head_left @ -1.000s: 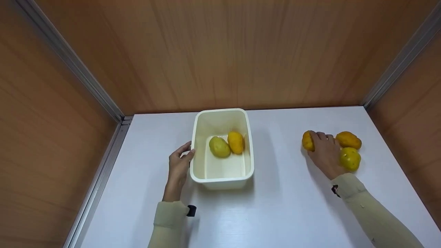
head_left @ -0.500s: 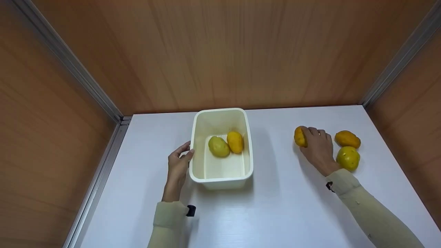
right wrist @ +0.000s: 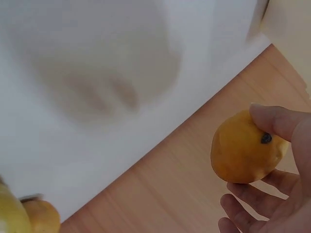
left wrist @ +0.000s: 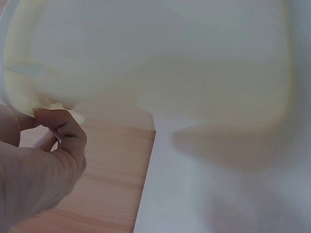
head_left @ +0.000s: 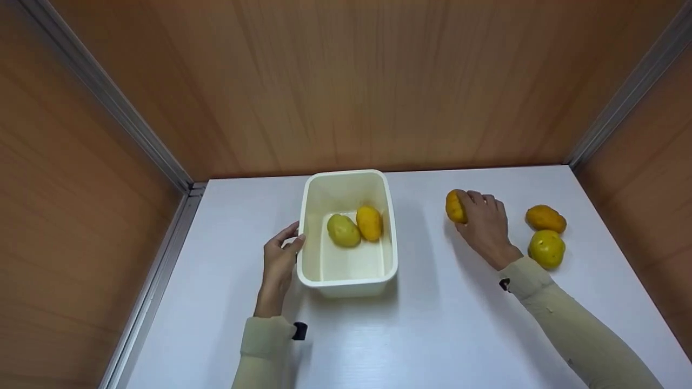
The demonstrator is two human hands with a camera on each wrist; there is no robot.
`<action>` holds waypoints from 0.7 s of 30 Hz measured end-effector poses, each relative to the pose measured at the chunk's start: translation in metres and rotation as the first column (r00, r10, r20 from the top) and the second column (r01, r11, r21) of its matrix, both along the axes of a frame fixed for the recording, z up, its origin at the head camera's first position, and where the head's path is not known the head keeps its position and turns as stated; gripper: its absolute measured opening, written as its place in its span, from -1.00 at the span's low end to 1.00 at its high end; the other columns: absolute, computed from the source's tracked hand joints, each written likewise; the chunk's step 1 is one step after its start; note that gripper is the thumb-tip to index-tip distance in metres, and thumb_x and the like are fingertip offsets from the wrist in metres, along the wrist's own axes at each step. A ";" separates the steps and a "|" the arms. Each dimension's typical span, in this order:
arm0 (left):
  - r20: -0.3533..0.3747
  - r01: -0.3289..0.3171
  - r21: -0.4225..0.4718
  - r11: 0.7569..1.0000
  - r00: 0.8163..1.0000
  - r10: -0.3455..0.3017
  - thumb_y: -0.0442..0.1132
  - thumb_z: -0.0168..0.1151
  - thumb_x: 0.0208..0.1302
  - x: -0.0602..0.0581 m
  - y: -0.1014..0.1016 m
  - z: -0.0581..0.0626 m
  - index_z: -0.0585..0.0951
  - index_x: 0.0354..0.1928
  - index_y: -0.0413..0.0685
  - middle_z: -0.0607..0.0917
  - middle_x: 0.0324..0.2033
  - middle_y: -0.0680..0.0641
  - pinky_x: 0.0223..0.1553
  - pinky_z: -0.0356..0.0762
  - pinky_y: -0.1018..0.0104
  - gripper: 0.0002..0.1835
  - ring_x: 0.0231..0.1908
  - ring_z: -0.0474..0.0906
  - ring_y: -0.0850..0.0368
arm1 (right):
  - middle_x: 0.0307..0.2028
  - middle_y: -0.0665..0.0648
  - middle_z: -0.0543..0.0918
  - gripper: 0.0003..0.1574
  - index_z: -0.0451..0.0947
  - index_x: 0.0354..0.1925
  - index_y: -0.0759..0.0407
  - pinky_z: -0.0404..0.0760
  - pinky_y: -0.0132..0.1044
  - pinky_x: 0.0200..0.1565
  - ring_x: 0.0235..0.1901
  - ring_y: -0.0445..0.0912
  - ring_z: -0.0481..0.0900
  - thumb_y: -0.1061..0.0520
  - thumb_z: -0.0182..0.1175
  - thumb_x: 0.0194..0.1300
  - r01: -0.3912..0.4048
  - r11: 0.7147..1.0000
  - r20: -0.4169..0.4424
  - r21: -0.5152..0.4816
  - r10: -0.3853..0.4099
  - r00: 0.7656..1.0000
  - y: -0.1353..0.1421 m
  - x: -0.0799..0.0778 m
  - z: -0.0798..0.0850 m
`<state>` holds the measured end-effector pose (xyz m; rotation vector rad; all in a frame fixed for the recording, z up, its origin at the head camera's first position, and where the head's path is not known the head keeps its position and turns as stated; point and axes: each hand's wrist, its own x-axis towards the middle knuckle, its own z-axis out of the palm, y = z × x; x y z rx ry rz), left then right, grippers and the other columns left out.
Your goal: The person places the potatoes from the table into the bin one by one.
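Gripping a cream bin (head_left: 347, 280) and an orange fruit (head_left: 455, 207), one in each hand

Wood-grain panels (head_left: 346, 86) rise at the back and both sides, with grey metal strips (head_left: 108, 92) running along their corners. They enclose a white table (head_left: 189, 302). On it, close to the back edge and a little left of the middle, the cream bin stands with its mouth up and its longer sides pointing away from the person.

Two olive-beige arms come in from the near side: the left sleeve (head_left: 265, 346) beside the bin, the right sleeve (head_left: 573, 319) well to the right.

The left hand (head_left: 278, 265) grips the bin's left side, pinching the rim between thumb and fingers. The right hand (head_left: 486, 227) grasps the orange fruit, which is between the bin and the pieces at the far right and seems raised off the table.

Inside the bin, a green fruit (head_left: 344, 230) and a yellow fruit (head_left: 369, 223) lie side by side on the floor. To the right of the right hand, a yellow-green fruit (head_left: 547, 249) lies on the table, nearer the person than a darker orange fruit (head_left: 546, 218) just beside it.

Smallest is a dark stem spot (right wrist: 266, 138) on the held fruit, below the thumb.
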<state>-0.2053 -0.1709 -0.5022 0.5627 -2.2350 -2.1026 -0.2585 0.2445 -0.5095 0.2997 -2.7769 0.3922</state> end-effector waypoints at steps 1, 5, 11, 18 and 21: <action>-0.003 0.001 0.003 1.000 1.000 -0.001 -0.28 0.17 0.23 0.000 0.000 0.000 0.50 0.14 -0.06 0.48 -0.07 -0.08 -0.14 0.56 0.24 -0.59 -0.15 0.52 0.02 | 0.04 0.26 0.41 -0.13 0.29 0.23 0.13 0.25 0.11 0.03 -0.04 0.18 0.30 0.13 0.43 -0.05 -0.002 1.000 -0.002 -0.002 0.002 1.000 -0.001 -0.001 0.002; 0.000 -0.005 0.005 1.000 1.000 0.005 -0.28 0.18 0.23 0.000 0.000 0.000 0.51 0.14 -0.04 0.48 -0.06 -0.07 -0.08 0.54 0.17 -0.60 -0.14 0.52 0.01 | 0.05 0.26 0.42 -0.10 0.29 0.24 0.13 0.26 0.10 0.03 -0.04 0.18 0.30 0.12 0.44 -0.06 -0.001 1.000 -0.009 -0.005 0.001 1.000 -0.006 -0.004 0.010; -0.009 0.000 0.008 1.000 1.000 0.000 -0.28 0.18 0.23 0.000 0.000 -0.001 0.51 0.14 -0.05 0.48 -0.06 -0.07 -0.15 0.56 0.24 -0.60 -0.17 0.53 0.02 | 0.06 0.25 0.41 -0.10 0.28 0.23 0.13 0.27 0.11 0.04 -0.02 0.18 0.31 0.11 0.45 -0.06 -0.011 1.000 -0.017 -0.004 0.011 1.000 -0.015 -0.008 0.019; -0.014 0.009 0.015 1.000 1.000 -0.009 -0.28 0.17 0.24 0.000 0.000 -0.001 0.48 0.16 -0.08 0.47 -0.06 -0.09 -0.18 0.58 0.26 -0.58 -0.17 0.55 0.02 | 0.05 0.24 0.43 -0.07 0.30 0.24 0.12 0.30 0.08 0.03 -0.03 0.17 0.34 0.11 0.47 -0.11 -0.054 0.999 -0.077 0.007 0.055 0.996 -0.030 -0.011 0.028; -0.012 0.005 0.015 1.000 1.000 -0.005 -0.28 0.18 0.23 0.000 0.000 -0.001 0.49 0.16 -0.07 0.47 -0.06 -0.09 -0.18 0.58 0.26 -0.58 -0.18 0.55 0.02 | 0.06 0.23 0.42 -0.07 0.29 0.24 0.11 0.29 0.08 0.05 -0.02 0.16 0.34 0.10 0.46 -0.09 -0.071 0.998 -0.081 0.002 0.071 0.994 -0.037 -0.012 0.032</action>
